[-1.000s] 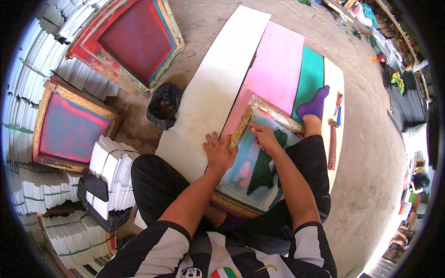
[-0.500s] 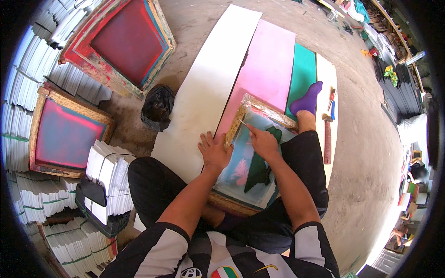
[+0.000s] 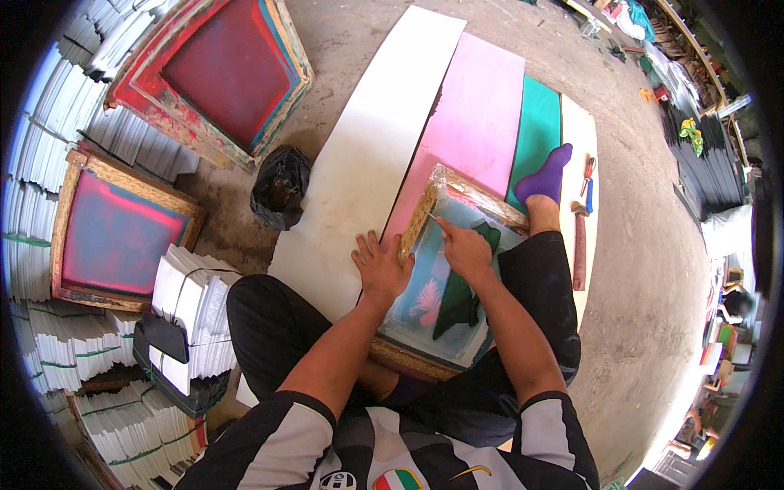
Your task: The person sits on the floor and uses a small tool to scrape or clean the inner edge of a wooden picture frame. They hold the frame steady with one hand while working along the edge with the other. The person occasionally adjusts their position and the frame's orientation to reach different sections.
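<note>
1. You are sitting on the ground with a wooden-framed printing screen [image 3: 453, 269] lying across your lap and onto the pink sheet [image 3: 478, 122].
2. Your left hand [image 3: 380, 265] is resting flat with its fingers spread, palm down on the white sheet [image 3: 367, 155], its thumb side touching the screen's left frame edge; it is gripping nothing.
3. Your right hand [image 3: 464, 249] is lying on the mesh near the upper left corner, fingers curled around a thin pointed tool; what kind of tool it is cannot be told.
4. The mesh is showing a dark green shape and a pink leaf figure just below that hand.
5. Your foot in a purple sock [image 3: 545, 173] is resting on the green sheet [image 3: 535, 131], just beside the frame's far corner.
6. A black bag [image 3: 280, 188] is sitting on the ground left of the white sheet.
</note>
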Motion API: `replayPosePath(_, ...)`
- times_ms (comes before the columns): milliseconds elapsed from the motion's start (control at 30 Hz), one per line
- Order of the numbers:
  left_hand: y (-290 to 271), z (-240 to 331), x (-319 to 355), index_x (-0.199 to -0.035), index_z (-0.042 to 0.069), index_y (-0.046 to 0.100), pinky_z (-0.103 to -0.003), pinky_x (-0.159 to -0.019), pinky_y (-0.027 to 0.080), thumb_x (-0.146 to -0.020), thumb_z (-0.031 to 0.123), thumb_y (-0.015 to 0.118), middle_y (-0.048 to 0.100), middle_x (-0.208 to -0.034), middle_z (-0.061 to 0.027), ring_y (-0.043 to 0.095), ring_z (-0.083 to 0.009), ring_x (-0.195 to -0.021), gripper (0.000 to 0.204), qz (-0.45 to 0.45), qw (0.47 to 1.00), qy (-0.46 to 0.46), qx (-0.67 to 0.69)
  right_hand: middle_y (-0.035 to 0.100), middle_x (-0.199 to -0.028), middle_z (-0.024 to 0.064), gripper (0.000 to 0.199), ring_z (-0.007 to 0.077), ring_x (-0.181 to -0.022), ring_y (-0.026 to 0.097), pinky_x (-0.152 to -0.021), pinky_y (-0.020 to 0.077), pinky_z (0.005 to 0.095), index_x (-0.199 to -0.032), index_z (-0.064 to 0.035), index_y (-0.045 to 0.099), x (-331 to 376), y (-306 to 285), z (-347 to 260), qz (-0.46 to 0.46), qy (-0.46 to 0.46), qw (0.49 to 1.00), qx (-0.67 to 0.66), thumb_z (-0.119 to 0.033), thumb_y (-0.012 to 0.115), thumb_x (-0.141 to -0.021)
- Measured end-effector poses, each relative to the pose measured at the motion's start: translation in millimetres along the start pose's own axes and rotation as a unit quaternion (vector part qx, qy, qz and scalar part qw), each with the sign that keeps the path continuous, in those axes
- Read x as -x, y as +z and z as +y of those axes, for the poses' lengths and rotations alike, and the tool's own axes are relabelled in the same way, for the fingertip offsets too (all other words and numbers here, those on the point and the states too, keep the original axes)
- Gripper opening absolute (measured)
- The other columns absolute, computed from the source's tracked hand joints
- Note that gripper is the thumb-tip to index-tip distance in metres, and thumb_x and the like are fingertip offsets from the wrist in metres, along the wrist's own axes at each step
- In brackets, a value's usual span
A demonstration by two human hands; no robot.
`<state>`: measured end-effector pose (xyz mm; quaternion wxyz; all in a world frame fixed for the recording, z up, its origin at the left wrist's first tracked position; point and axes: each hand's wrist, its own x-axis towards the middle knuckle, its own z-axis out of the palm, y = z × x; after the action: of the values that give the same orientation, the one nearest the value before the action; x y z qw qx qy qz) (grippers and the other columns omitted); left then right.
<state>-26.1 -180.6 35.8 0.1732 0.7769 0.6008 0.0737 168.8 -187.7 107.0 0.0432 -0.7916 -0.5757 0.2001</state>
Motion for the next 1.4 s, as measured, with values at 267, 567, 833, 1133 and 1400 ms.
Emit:
replayPosePath(267,0.7,-0.7,-0.9,-0.147,0.02,0.051,-0.075,-0.113,0.024,-0.091,0.05,0.065,0.035,-0.156,-0.0325,0.024,-0.0581,-0.148,0.065,0.005,1.0,0.003,0.005,0.074,-0.089,0.0198,0.038,0.0421,-0.083,0.072,-0.074,0.0562,0.0579,-0.135,-0.0266,0.066,-1.2,-14.0,-11.5,-0.003,-0.025,0.999,0.046,-0.023,0.055,-0.099)
replayPosePath(567,8.3,-3.8,0.2,-0.147,0.021,0.051,-0.076,-0.112,0.025,-0.091,0.051,0.067,0.036,-0.155,-0.0327,0.026,-0.059,-0.146,0.066,0.03,0.999,0.011,0.015,0.074,-0.096,0.0191,0.042,0.0405,-0.089,0.073,-0.076,0.0569,0.0564,-0.136,-0.0215,0.065,-12.0,-13.0,-24.6,-0.013,-0.049,0.997,0.061,-0.016,0.051,-0.097)
replayPosePath(833,1.3,-3.1,0.7,-0.149,0.02,0.049,-0.076,-0.115,0.02,-0.091,0.05,0.065,0.034,-0.156,-0.0335,0.022,-0.0593,-0.148,0.067,-0.005,1.0,-0.006,0.029,0.073,-0.1,0.0227,0.039,0.0431,-0.095,0.07,-0.082,0.0556,0.0527,-0.139,-0.0203,0.065,-4.1,-1.2,0.5,-0.045,-0.028,0.998,0.018,-0.025,0.052,-0.103)
replayPosePath(1133,-9.3,-1.1,-1.8,-0.152,0.018,0.047,-0.075,-0.116,0.018,-0.092,0.049,0.063,0.033,-0.157,-0.0345,0.02,-0.0592,-0.149,0.069,-0.034,0.999,-0.016,0.015,0.074,-0.101,0.021,0.042,0.0398,-0.092,0.072,-0.082,0.056,0.0481,-0.143,-0.025,0.062,-15.6,27.5,21.3,0.005,-0.075,0.993,-0.09,-0.026,0.058,-0.102)
replayPosePath(1400,-5.7,5.3,-1.2,-0.15,0.02,0.049,-0.074,-0.115,0.021,-0.092,0.05,0.063,0.032,-0.158,-0.0329,0.021,-0.0586,-0.148,0.066,-0.025,1.0,-0.003,0.0,0.073,-0.101,0.0211,0.041,0.0402,-0.087,0.071,-0.079,0.0542,0.0472,-0.143,-0.0282,0.063,-32.8,56.6,55.0,-0.002,-0.084,0.968,-0.238,-0.027,0.057,-0.102)
